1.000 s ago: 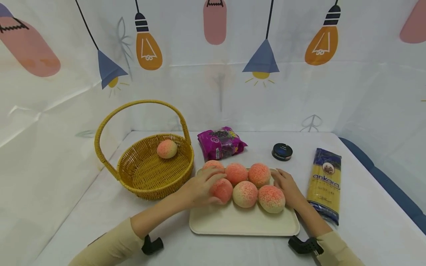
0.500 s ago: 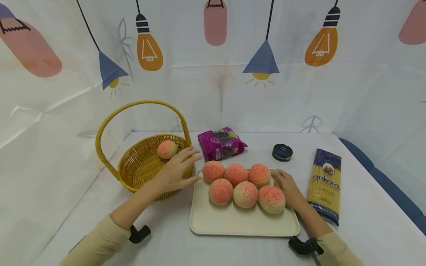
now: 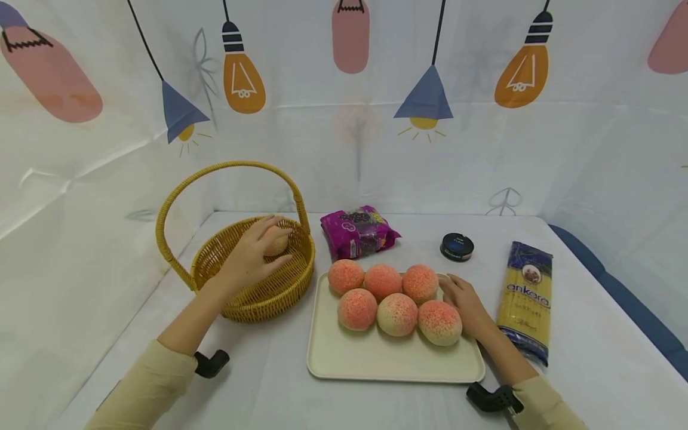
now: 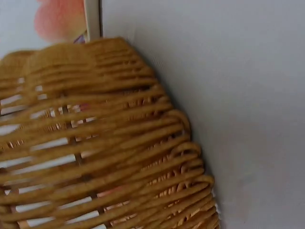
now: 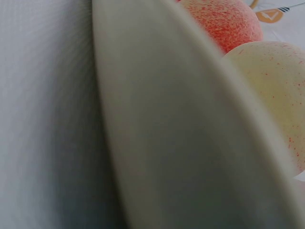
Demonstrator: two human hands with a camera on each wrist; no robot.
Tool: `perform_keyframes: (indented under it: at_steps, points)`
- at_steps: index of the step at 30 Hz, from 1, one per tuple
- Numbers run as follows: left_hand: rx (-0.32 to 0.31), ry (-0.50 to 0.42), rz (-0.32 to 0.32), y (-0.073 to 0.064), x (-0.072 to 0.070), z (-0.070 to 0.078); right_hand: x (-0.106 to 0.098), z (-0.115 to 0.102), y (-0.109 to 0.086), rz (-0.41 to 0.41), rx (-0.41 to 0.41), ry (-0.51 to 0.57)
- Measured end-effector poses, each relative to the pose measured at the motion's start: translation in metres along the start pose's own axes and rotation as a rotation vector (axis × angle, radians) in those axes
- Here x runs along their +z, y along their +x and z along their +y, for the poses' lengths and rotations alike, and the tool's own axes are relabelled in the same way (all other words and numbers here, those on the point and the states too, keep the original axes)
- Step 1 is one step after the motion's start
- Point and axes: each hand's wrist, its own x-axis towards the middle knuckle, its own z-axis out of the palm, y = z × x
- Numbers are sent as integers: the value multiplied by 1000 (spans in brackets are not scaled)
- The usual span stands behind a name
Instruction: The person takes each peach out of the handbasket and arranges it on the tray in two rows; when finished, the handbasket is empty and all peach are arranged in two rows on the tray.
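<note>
In the head view my left hand (image 3: 248,258) reaches over the wicker basket (image 3: 301,280), its fingers spread with the thumb apart. The fingers overlap a pink-and-cream peach (image 3: 276,243) lying in the basket and hide part of it. The left wrist view shows only the outer weave of the basket (image 4: 109,143), not the hand. My right hand (image 3: 466,304) rests at the right edge of the cream tray (image 3: 392,364), fingers at its rim beside the peaches. Several speckled peaches (image 3: 396,314) sit on the tray in two rows. The tray's wall (image 5: 181,124) fills the right wrist view.
Behind the tray lies a purple packet (image 3: 359,232). A round black tin (image 3: 457,246) stands to its right, and a yellow-and-blue ankara pasta pack (image 3: 525,301) lies beyond my right hand. The basket's tall arched handle (image 3: 231,166) rises over its opening. A printed cloth hangs behind.
My left hand has come off the peaches on the tray and moved left over the basket to the peach there. The right hand and the tray have kept their place.
</note>
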Motion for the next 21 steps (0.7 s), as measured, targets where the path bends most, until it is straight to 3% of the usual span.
perform_keyframes:
  at_steps: [3, 7, 14, 21]
  points:
    - [-76, 17, 6, 0, -3, -12, 0, 0, 1, -9, 14, 7]
    - [-146, 33, -30, 0, -6, -26, 1, 1, 1, -12, 17, 13]
    - [-233, -13, -62, 2, -2, -45, 2, 2, 0, -30, 32, 11]
    - [-276, -53, -110, 10, 8, -57, 0, 1, -1, -40, 60, 12]
